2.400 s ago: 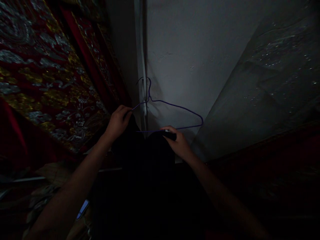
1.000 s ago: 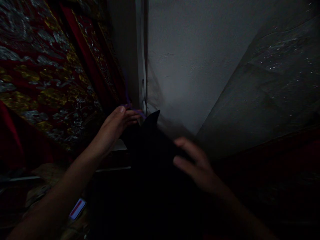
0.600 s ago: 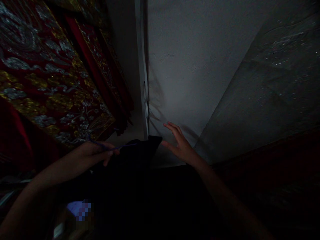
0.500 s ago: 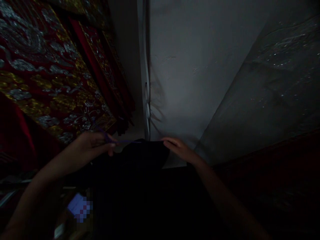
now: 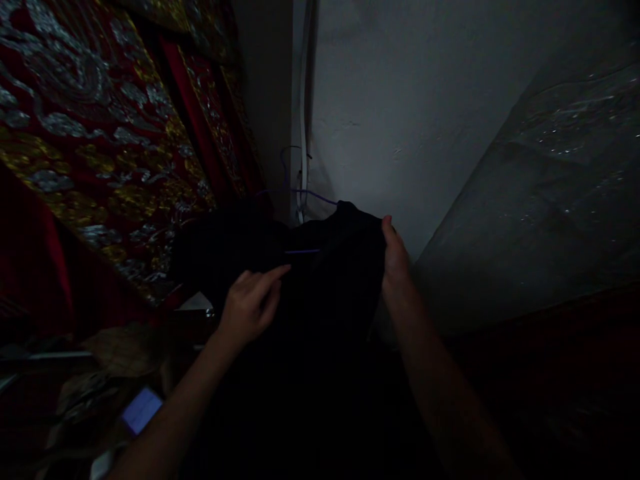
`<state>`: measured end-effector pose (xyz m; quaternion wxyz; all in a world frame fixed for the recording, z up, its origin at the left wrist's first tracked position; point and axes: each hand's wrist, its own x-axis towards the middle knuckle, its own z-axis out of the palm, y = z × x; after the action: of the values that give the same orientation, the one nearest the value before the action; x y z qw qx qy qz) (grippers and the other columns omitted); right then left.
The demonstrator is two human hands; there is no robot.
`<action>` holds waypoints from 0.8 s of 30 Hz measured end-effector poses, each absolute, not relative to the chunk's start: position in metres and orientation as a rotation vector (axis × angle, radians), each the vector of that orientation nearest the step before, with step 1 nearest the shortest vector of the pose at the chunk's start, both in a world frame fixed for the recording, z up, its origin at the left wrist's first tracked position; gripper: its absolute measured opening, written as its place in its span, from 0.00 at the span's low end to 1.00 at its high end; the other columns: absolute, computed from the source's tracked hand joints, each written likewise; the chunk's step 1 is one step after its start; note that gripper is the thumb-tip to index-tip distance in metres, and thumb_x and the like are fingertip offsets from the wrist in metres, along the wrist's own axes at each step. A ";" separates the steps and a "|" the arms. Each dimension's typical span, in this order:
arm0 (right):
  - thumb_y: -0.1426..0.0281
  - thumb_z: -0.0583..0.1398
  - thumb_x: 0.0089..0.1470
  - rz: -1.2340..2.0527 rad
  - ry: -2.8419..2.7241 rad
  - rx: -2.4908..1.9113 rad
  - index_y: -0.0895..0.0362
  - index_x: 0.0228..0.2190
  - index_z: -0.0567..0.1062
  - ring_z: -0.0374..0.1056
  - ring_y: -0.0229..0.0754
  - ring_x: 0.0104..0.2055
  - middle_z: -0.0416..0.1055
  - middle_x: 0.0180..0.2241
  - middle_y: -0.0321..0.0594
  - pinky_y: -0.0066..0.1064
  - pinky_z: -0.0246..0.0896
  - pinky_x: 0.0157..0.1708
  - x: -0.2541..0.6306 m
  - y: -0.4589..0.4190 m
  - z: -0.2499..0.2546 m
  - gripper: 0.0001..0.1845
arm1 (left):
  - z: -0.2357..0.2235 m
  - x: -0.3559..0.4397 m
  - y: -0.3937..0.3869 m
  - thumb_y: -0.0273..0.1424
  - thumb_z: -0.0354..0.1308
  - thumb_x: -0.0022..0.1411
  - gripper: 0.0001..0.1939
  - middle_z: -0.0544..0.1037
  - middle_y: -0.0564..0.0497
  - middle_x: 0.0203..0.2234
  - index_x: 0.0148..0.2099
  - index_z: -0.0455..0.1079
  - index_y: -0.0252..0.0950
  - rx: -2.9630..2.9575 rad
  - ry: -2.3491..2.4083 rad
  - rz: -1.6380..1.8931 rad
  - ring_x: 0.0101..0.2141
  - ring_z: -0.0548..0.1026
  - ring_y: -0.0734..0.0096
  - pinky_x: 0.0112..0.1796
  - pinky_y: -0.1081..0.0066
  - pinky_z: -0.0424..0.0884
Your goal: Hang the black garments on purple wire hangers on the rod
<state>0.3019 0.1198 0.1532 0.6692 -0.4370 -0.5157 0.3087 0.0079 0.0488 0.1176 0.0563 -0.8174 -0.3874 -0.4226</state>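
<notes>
My left hand point(image 5: 253, 303) is in front of the black top point(image 5: 325, 293), just under the low bar of the purple hanger point(image 5: 303, 251). Its pointing finger sticks out, and the others curl in. It is too dark to tell if they pinch any cloth. My right hand point(image 5: 397, 263) touches the side edge of the black top, with one fingertip poking up. The cloth hides the other fingers, so I can't tell if they are closed on it. The black top is on the purple hanger, in the middle of my view. The hook is up by the thin pale strip point(image 5: 303, 87), but I can't tell if it hangs there. Red cloth point(image 5: 130, 140) with shiny gold and silver shapes is on the left. A gray wall point(image 5: 400, 113) is behind, and a shiny sheet point(image 5: 550, 180) is on the right. A small bright screen point(image 5: 142, 410) glows low down near my left arm.
</notes>
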 end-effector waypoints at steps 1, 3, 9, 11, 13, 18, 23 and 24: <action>0.33 0.51 0.52 0.706 -1.139 -0.976 0.55 0.48 0.76 0.76 0.50 0.46 0.79 0.40 0.46 0.41 0.73 0.44 0.303 0.117 0.152 0.42 | 0.106 0.014 0.050 0.30 0.49 0.70 0.23 0.81 0.48 0.38 0.65 0.63 0.44 -2.587 -1.220 -1.156 0.33 0.77 0.65 0.41 0.62 0.70; 0.33 0.52 0.50 0.745 -1.087 -0.956 0.55 0.46 0.77 0.77 0.51 0.44 0.80 0.39 0.46 0.42 0.74 0.42 0.304 0.109 0.145 0.43 | 0.085 0.023 0.053 0.30 0.48 0.70 0.27 0.81 0.47 0.40 0.69 0.56 0.44 -2.711 -1.360 -0.951 0.37 0.79 0.63 0.44 0.61 0.70; 0.39 0.54 0.54 0.801 -0.937 -0.956 0.55 0.43 0.77 0.75 0.51 0.46 0.79 0.42 0.47 0.43 0.72 0.43 0.309 0.085 0.107 0.35 | 0.045 0.032 0.054 0.40 0.55 0.67 0.14 0.79 0.44 0.38 0.49 0.73 0.40 -2.733 -1.666 -0.725 0.39 0.78 0.56 0.43 0.58 0.72; 0.44 0.58 0.54 0.738 -0.820 -0.970 0.54 0.43 0.76 0.74 0.50 0.49 0.78 0.43 0.45 0.43 0.70 0.46 0.307 0.080 0.090 0.29 | 0.032 0.033 0.047 0.39 0.56 0.66 0.09 0.78 0.47 0.34 0.41 0.72 0.40 -2.784 -1.725 -0.864 0.37 0.77 0.58 0.40 0.61 0.72; 0.50 0.63 0.50 0.632 -0.667 -1.001 0.53 0.42 0.75 0.72 0.48 0.50 0.77 0.44 0.42 0.41 0.68 0.49 0.300 0.070 0.069 0.23 | 0.019 0.035 0.037 0.35 0.55 0.66 0.05 0.76 0.50 0.31 0.37 0.68 0.41 -2.811 -1.768 -1.118 0.36 0.76 0.62 0.39 0.63 0.73; 0.56 0.64 0.51 0.516 -0.625 -1.233 0.51 0.37 0.72 0.71 0.46 0.44 0.73 0.38 0.38 0.36 0.67 0.44 0.246 0.012 0.012 0.15 | -0.009 0.051 0.010 0.34 0.57 0.63 0.15 0.76 0.51 0.38 0.52 0.63 0.45 -2.592 -1.970 -1.854 0.40 0.78 0.64 0.43 0.62 0.76; 0.49 0.60 0.56 1.072 -1.192 -1.227 0.53 0.31 0.71 0.69 0.44 0.33 0.70 0.28 0.37 0.32 0.64 0.33 0.191 -0.024 -0.012 0.20 | -0.016 0.065 -0.009 0.32 0.58 0.62 0.35 0.76 0.51 0.38 0.67 0.48 0.47 -2.448 -2.044 -2.328 0.41 0.80 0.67 0.47 0.63 0.77; 0.49 0.59 0.57 1.072 -1.267 -1.224 0.53 0.29 0.70 0.67 0.42 0.32 0.69 0.27 0.36 0.31 0.63 0.33 0.187 -0.024 -0.012 0.20 | -0.015 0.066 -0.011 0.32 0.57 0.63 0.36 0.76 0.51 0.37 0.68 0.47 0.46 -2.449 -2.049 -2.364 0.40 0.80 0.67 0.47 0.63 0.77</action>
<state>0.1870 -0.0240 -0.0122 0.5139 -0.5090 -0.5273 0.4459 0.0660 -0.0111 -0.0155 -0.4038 -0.5639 -0.4718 -0.5443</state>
